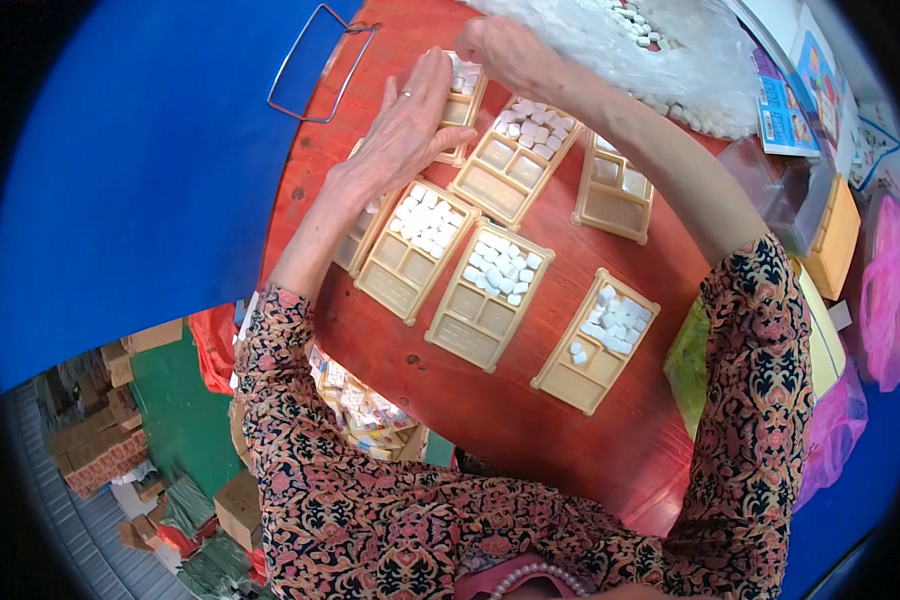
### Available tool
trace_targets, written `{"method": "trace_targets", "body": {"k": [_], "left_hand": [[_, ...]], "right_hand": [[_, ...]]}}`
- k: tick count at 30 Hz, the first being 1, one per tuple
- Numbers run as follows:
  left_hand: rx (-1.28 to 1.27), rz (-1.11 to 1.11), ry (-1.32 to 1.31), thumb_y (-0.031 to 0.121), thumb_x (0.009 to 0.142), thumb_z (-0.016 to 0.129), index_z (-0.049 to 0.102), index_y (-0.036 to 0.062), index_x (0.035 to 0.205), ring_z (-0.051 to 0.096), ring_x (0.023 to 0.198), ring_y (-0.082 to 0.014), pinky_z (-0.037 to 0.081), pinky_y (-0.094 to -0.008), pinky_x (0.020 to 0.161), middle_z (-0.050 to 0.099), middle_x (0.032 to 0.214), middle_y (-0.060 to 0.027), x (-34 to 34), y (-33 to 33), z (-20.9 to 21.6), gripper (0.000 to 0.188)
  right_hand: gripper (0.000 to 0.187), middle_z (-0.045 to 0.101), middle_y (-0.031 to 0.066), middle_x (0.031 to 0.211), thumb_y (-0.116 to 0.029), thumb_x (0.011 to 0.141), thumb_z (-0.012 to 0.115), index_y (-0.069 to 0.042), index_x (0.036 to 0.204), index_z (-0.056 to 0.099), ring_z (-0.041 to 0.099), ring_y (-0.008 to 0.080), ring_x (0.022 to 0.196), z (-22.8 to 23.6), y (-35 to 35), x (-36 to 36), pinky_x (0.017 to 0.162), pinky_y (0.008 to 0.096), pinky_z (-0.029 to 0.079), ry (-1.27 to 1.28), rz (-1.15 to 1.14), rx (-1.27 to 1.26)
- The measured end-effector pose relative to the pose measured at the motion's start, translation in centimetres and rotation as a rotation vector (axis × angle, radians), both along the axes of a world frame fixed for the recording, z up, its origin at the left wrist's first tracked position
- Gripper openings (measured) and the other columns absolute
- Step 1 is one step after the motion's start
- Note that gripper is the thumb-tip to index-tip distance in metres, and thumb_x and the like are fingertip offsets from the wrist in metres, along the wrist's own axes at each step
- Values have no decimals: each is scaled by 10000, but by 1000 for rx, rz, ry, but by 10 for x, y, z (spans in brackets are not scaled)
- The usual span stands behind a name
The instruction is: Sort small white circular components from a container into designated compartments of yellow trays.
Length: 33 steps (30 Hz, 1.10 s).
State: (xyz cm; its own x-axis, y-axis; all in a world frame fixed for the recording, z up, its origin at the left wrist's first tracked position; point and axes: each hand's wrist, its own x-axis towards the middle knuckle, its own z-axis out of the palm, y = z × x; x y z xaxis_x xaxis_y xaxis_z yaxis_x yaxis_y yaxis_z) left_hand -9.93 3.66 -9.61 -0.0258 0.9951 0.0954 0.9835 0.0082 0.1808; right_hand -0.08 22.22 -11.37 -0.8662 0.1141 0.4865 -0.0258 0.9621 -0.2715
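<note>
My left hand [410, 125] lies stretched out, fingers together and thumb apart, along the left side of a far beige compartment tray [456, 112]. Just right of it, my right hand [500, 50] is closed with curled fingers above that tray's far end; anything in its fingers is hidden. Small rounded pieces, white to pale pink, fill the large section of the middle tray [492, 192]. Nearer me are the left tray [388, 283], centre tray [462, 338] and right tray [570, 385], all holding white pieces. Another tray [612, 210] sits partly under my right forearm.
The trays stand on a red table [630, 440]. A clear plastic bag [670, 50] with more white pieces lies at the far right. A metal wire handle [300, 75] is at the far left edge. Orange-yellow bin [832, 235] and pink bags [885, 290] are at right; cardboard boxes [100, 430] lie lower left.
</note>
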Motion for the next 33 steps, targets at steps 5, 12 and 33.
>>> {"method": "trace_targets", "body": {"k": [5, 12, 33], "left_hand": [[-25, -38, 75, 528, 914, 478, 187, -59, 1454, 118, 1439, -366, 130, -564, 1144, 156, 1529, -260, 6, 10, -6, 849], [-10, -19, -64, 577, 915, 433, 146, -51, 1472, 81, 1448, -351, 87, -517, 1163, 122, 1541, -254, -4, 5, -5, 887], [-26, -192, 98, 506, 941, 432, 209, -69, 1449, 110, 1445, -344, 123, -530, 1158, 157, 1538, -238, 58, -5, 8, 798]], "right_hand": [[148, 593, 165, 863, -45, 843, 569, -26, 983, 615, 591, 346, 863, -32, 19, -2, 788, 439, 465, 89, 21, -23], [54, 595, 149, 680, -58, 722, 572, -60, 686, 611, 591, 344, 676, -22, 26, -11, 640, 412, 474, 101, -10, -29], [101, 650, 158, 697, -62, 722, 669, -10, 806, 694, 637, 254, 636, 37, 5, 82, 599, 344, 505, -10, 202, -261]]}}
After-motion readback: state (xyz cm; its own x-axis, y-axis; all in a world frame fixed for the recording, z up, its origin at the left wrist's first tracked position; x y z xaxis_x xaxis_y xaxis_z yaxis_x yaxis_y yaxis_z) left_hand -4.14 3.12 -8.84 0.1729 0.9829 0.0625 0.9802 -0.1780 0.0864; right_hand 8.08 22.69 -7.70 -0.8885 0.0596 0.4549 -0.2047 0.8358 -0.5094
